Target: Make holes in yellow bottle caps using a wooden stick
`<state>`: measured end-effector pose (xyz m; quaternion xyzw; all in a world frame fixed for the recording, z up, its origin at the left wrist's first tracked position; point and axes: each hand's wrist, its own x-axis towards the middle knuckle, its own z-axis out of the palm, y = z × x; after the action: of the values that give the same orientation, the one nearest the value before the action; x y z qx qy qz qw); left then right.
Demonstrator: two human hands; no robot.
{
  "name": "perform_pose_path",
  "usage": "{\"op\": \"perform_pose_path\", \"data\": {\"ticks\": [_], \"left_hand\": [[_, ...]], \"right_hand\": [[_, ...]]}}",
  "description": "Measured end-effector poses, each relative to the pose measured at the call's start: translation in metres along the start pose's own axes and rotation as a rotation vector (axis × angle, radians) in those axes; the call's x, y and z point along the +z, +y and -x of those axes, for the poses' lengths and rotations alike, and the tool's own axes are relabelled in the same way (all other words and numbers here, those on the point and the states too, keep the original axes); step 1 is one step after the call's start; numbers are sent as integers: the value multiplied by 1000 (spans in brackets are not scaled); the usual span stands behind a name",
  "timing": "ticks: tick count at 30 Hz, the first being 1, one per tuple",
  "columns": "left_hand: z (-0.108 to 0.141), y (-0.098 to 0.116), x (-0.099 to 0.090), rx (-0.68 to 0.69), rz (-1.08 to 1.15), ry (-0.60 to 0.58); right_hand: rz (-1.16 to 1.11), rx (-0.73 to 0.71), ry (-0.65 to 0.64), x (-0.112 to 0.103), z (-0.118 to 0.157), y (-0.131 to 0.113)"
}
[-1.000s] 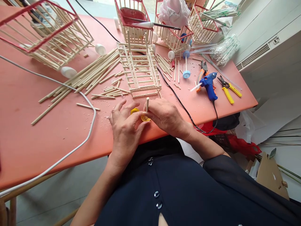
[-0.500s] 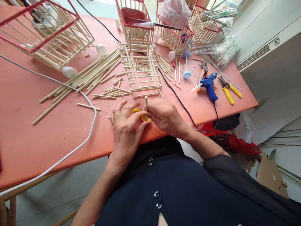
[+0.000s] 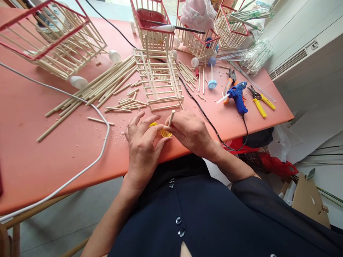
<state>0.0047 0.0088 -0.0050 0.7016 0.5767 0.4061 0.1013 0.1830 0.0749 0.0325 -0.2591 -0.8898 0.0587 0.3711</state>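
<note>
Leaning now to the right, the short wooden stick [image 3: 171, 118] has tipped from its nearly upright stance of half a second ago, while both hands stay in almost the same place. The right hand [image 3: 191, 132] pinches this stick between thumb and fingers, its lower end down at a yellow cap [image 3: 166, 133] by the table's near edge; whether the stick touches the inside of the cap is hidden. The left hand [image 3: 143, 142] steadies that cap with its thumb and a finger, the other fingers spread and curved. A second yellow cap [image 3: 153, 124] shows partly beneath those fingers.

Just beyond the hands stands a wooden slatted frame [image 3: 162, 84], with short cut sticks [image 3: 128, 104] to its left and a bundle of long sticks [image 3: 104, 84] farther left. A white cable [image 3: 108, 125] curves across the pink table [image 3: 80, 157]. To the right of the frame are a light blue cap [image 3: 212, 84] on a stick, a blue glue gun [image 3: 238, 95] with its black cord, and yellow-handled pliers [image 3: 264, 103]. At the far side, red-rimmed slatted baskets stand in a row, one of them holding a crumpled white cloth [image 3: 198, 14].
</note>
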Motion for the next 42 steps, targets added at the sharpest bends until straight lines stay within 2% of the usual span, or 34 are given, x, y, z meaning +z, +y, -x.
{"op": "perform_pose_path", "data": {"ticks": [3,11,17,24,29,34,42], "left_hand": [[0,1,1,13,7,23],[4,0,4,-19,-15,45],[3,1,4,-20,-4,76],[4,1,3,-30,22,59],[3,1,2,-2,23,43],[3,0,0,-21,10,14],[2,3,-3,-33,52,41]], "right_hand": [[16,-9,29,-3,-1,-1],[17,58,-64,-3,2,0],[28,31,-47,-2,-1,-1],[9,39,-77,-2,-3,-1],[16,0,-32,-1,-4,-3],[-2,31,-73,-1,-5,-3],[-20,32,-30,-2,-7,-3]]}}
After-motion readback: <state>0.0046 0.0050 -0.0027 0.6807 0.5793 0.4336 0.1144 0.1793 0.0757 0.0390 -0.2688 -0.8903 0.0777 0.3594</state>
